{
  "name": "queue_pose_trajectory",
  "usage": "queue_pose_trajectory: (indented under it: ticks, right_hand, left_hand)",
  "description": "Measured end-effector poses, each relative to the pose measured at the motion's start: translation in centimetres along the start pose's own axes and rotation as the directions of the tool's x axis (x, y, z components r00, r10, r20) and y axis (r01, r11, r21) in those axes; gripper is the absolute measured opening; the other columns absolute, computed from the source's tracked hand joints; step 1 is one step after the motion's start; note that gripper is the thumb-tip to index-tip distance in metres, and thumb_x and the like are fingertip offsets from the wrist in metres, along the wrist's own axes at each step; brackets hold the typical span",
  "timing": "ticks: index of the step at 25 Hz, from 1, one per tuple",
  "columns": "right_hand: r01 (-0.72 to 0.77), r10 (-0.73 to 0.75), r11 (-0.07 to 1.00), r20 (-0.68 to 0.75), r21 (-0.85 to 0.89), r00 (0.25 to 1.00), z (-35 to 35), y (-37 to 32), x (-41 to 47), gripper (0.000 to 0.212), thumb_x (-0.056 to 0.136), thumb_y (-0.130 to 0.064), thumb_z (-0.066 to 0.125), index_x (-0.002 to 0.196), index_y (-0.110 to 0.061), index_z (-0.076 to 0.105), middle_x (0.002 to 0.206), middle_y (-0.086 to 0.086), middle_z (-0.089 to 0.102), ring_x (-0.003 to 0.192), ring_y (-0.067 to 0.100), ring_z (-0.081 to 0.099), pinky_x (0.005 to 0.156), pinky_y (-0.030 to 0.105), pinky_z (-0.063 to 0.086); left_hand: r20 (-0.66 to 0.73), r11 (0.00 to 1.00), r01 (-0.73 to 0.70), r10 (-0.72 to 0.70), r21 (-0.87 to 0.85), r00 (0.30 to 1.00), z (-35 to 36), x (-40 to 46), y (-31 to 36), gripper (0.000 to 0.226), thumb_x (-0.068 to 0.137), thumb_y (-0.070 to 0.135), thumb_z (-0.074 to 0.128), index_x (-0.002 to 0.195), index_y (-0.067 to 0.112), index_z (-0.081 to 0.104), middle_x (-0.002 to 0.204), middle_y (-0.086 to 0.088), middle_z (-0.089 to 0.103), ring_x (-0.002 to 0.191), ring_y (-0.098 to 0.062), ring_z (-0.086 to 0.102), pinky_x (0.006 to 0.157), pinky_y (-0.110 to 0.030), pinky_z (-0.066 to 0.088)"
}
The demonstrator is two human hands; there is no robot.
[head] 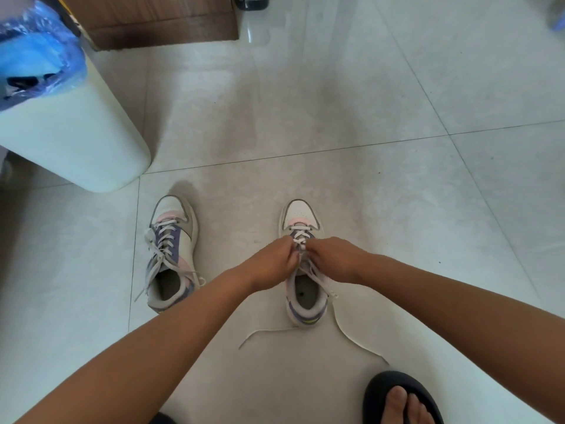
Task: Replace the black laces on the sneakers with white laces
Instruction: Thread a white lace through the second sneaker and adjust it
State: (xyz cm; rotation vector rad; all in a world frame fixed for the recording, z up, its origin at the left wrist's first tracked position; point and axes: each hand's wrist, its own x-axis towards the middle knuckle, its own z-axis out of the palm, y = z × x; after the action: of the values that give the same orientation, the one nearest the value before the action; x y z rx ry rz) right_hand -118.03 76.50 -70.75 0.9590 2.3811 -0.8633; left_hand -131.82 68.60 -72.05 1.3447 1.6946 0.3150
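Two white, pink and purple sneakers stand on the tiled floor, toes pointing away from me. The left sneaker [171, 255] carries a white lace threaded through its eyelets, with loose ends hanging over its sides. Over the middle of the right sneaker [302, 264], my left hand [272, 264] and my right hand [333, 258] meet with curled fingers and pinch its white lace [301, 237] at the eyelets. The lace's two long free ends [351, 338] trail on the floor behind the heel. No black lace is visible.
A pale bin [70, 133] with a blue plastic liner stands at the left. A cardboard box [153, 19] sits at the back. My foot in a black slipper [400, 399] rests at the bottom right. Bare tiles [397, 117] stretch ahead and to the right.
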Motion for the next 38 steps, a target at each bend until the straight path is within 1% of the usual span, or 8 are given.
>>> queue_pose_trajectory:
  ticks: [5, 11, 15, 23, 27, 32, 34, 38]
  right_hand:
    - [-0.03, 0.214, 0.833, -0.27, 0.553, 0.939, 3.1, 3.5, -2.5, 0.023, 0.1, -0.024, 0.039, 0.079, -0.02, 0.047, 0.076, 0.001, 0.06, 0.063, 0.002, 0.056, 0.063, 0.016, 0.045]
    - [-0.138, 0.294, 0.785, -0.167, 0.604, 0.941, 0.7, 2.0, -0.2, 0.033, 0.096, -0.04, 0.045, 0.087, -0.011, 0.056, 0.087, 0.007, 0.062, 0.079, 0.02, 0.056, 0.077, 0.04, 0.05]
    - [-0.207, 0.311, 0.718, -0.04, 0.664, 0.949, -0.6, 1.2, 0.2, 0.023, 0.094, -0.031, 0.054, 0.08, -0.013, 0.052, 0.081, 0.005, 0.059, 0.072, 0.016, 0.055, 0.062, 0.03, 0.049]
    - [-0.199, 0.343, -0.054, 0.205, 0.979, 0.917, 0.5, 2.5, -1.4, 0.016, 0.095, -0.005, 0.051, 0.081, -0.011, 0.047, 0.081, 0.009, 0.056, 0.074, 0.024, 0.059, 0.075, 0.038, 0.054]
    - [-0.232, 0.359, 0.175, 0.157, 0.957, 0.92, 0.2, 2.5, -1.2, 0.008, 0.093, -0.011, 0.056, 0.085, -0.008, 0.055, 0.082, 0.011, 0.059, 0.074, 0.022, 0.059, 0.068, 0.033, 0.056]
    - [-0.118, 0.391, 0.294, -0.007, 0.948, 0.92, 0.0, 1.9, -0.7, 0.007, 0.093, -0.014, 0.058, 0.087, -0.01, 0.055, 0.088, 0.012, 0.056, 0.07, 0.02, 0.061, 0.071, 0.031, 0.056]
    - [-0.103, 0.365, 0.472, -0.088, 0.876, 0.927, 0.6, 2.2, -1.2, 0.025, 0.09, -0.031, 0.06, 0.108, -0.016, 0.051, 0.101, 0.007, 0.057, 0.082, 0.017, 0.062, 0.073, 0.028, 0.053]
    - [-0.235, 0.249, 0.807, 0.049, 0.541, 0.967, 3.5, 2.0, -3.0, 0.065, 0.084, -0.046, 0.064, 0.132, -0.015, 0.032, 0.105, 0.001, 0.054, 0.095, 0.019, 0.056, 0.071, 0.026, 0.039]
  left_hand:
    - [-0.289, 0.943, 0.083, -0.181, -0.322, 0.94, 1.9, -1.7, -3.0, 0.016, 0.1, 0.022, 0.039, 0.086, 0.017, 0.043, 0.09, -0.01, 0.061, 0.088, -0.027, 0.061, 0.078, -0.039, 0.049]
    - [-0.301, 0.982, 0.074, -0.124, -0.172, 0.946, 0.4, 0.9, -0.5, 0.023, 0.096, 0.04, 0.045, 0.087, 0.02, 0.052, 0.086, 0.001, 0.054, 0.071, -0.009, 0.05, 0.058, -0.02, 0.036]
    - [-0.19, 0.994, 0.094, -0.084, 0.046, 0.978, -0.7, 2.5, 1.4, 0.026, 0.091, 0.042, 0.054, 0.094, 0.016, 0.055, 0.098, -0.004, 0.056, 0.086, -0.017, 0.054, 0.071, -0.027, 0.042]
    - [-0.037, 0.769, 0.252, -0.336, -0.587, 0.941, 0.4, 1.2, -1.0, 0.026, 0.098, 0.018, 0.049, 0.074, 0.007, 0.053, 0.086, -0.012, 0.06, 0.09, -0.026, 0.063, 0.092, -0.039, 0.051]
    - [-0.117, 0.902, 0.269, -0.323, -0.337, 0.939, 1.1, 1.2, -0.9, 0.026, 0.096, 0.03, 0.05, 0.08, 0.01, 0.053, 0.087, -0.013, 0.061, 0.082, -0.025, 0.06, 0.086, -0.042, 0.05]
    - [0.065, 0.741, 0.325, -0.357, -0.588, 0.932, 1.0, 0.6, -1.2, 0.031, 0.1, 0.021, 0.045, 0.071, 0.008, 0.046, 0.076, -0.009, 0.057, 0.073, -0.019, 0.064, 0.076, -0.029, 0.056]
    - [0.018, 0.857, 0.294, -0.317, -0.423, 0.948, 1.0, 0.0, -1.5, 0.019, 0.098, 0.025, 0.046, 0.088, 0.009, 0.049, 0.09, -0.008, 0.057, 0.08, -0.019, 0.06, 0.076, -0.028, 0.054]
    - [-0.117, 0.962, -0.213, 0.235, 0.17, 0.965, -1.1, 0.7, -2.5, 0.07, 0.083, 0.03, 0.068, 0.142, 0.021, 0.03, 0.145, -0.001, 0.035, 0.135, -0.02, 0.032, 0.109, -0.031, 0.027]
